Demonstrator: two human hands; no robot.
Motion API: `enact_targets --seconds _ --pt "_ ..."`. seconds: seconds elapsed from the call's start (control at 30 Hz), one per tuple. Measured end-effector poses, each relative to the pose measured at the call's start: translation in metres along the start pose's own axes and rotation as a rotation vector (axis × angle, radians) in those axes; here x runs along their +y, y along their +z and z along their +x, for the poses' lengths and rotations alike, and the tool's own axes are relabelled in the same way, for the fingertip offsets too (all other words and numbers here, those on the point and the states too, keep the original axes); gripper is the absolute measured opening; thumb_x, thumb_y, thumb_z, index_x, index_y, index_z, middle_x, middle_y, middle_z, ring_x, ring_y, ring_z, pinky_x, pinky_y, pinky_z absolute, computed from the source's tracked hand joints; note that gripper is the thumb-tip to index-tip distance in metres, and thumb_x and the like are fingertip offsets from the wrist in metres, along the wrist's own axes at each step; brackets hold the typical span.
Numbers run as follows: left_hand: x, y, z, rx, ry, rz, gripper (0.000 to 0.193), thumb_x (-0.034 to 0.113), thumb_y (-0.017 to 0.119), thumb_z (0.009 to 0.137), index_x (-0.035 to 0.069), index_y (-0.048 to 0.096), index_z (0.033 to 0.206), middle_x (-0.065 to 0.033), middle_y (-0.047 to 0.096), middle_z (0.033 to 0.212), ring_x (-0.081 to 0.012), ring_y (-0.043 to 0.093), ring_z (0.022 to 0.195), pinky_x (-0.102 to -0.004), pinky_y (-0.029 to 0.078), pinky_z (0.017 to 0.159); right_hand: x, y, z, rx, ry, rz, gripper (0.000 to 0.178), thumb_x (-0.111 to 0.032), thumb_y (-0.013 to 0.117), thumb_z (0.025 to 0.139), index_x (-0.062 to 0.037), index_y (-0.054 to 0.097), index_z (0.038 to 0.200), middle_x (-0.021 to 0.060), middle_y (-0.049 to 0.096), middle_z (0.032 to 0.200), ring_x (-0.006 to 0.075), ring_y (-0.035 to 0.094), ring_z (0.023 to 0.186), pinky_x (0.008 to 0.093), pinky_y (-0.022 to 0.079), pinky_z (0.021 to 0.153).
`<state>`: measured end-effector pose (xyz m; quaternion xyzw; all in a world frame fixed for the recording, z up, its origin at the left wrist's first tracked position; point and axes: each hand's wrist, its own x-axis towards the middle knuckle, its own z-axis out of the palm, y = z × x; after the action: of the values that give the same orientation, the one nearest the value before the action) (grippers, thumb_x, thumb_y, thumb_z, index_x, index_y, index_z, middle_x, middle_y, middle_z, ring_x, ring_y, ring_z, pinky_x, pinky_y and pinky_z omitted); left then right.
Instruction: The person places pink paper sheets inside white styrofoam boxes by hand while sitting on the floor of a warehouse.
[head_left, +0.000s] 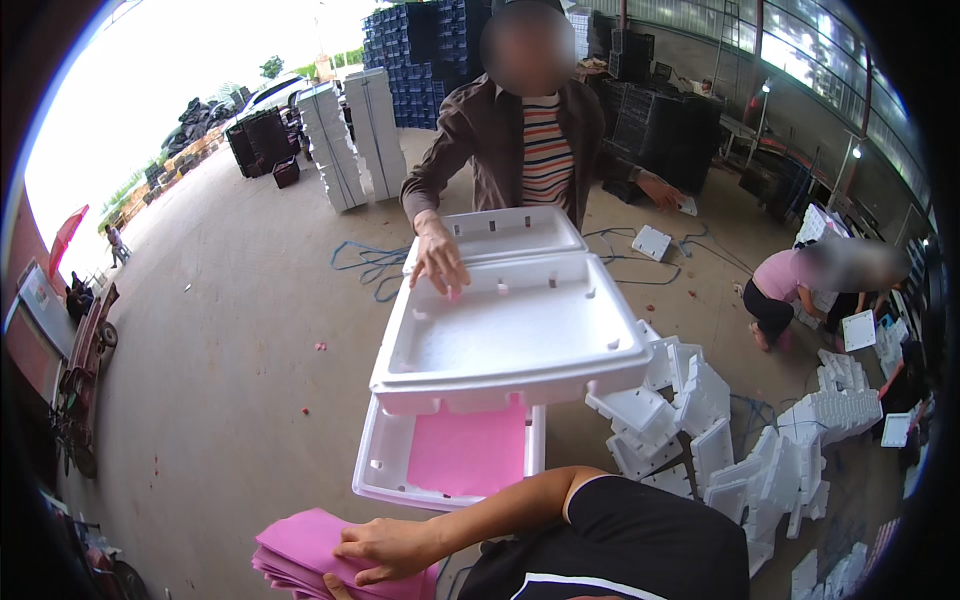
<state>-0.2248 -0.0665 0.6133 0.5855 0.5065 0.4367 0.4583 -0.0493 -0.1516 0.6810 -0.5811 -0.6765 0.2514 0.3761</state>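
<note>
A stack of pink sheets (300,545) is at the lower left, its layers fanned at the left edge. My right hand (385,550) reaches across to it, fingers bent over the top sheets. Of my left hand (337,588) only what looks like the thumb shows, against the stack at the bottom edge. Just beyond stands a white foam box (380,455) with a pink sheet (468,450) inside. Another white foam box (510,385) overlaps it from above, and a third (520,225) lies behind. A co-worker's hand (438,260) touches the upper box's far left rim.
Facing me stands a co-worker (545,150) in a brown jacket. Many white foam boxes (710,460) lie heaped on the right, near another person (775,285) bending down. Blue straps (375,265) lie on the floor (240,350). White stacks (375,135) and blue crates (410,60) stand behind.
</note>
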Motion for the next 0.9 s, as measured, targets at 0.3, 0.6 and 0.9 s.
enact_targets --seconds 0.3,0.6,0.9 --pt "0.051 -0.026 -0.022 0.011 -0.117 -0.209 0.058 0.038 0.071 0.080 -0.012 0.058 0.106 -0.0220 0.063 0.099 -0.0295 0.061 0.081 -0.0404 0.053 0.069 -0.046 0.040 0.000 0.210 -0.024 0.029 0.054 -0.026 0.071 0.073 -0.0015 0.050 0.117 0.0174 0.050 0.110 0.0360 0.056 0.100 0.0432 0.048 0.082" --pt "0.072 -0.035 -0.024 0.023 -0.022 -0.074 0.051 0.033 0.071 0.080 -0.013 0.060 0.101 -0.0214 0.064 0.094 -0.0285 0.061 0.078 -0.0398 0.053 0.069 -0.055 0.038 0.004 0.236 -0.017 0.106 0.043 -0.021 0.067 0.075 -0.0016 0.051 0.110 0.0166 0.051 0.104 0.0377 0.056 0.094 0.0455 0.047 0.079" --pt "0.051 -0.028 -0.009 -0.181 0.236 -0.265 0.035 0.010 0.071 0.079 -0.013 0.061 0.103 -0.0169 0.064 0.099 -0.0236 0.061 0.082 -0.0362 0.053 0.074 -0.042 0.048 0.003 0.268 0.024 0.159 0.035 -0.011 0.055 0.085 0.0003 0.051 0.117 0.0202 0.054 0.101 0.0400 0.060 0.079 0.0450 0.051 0.070"
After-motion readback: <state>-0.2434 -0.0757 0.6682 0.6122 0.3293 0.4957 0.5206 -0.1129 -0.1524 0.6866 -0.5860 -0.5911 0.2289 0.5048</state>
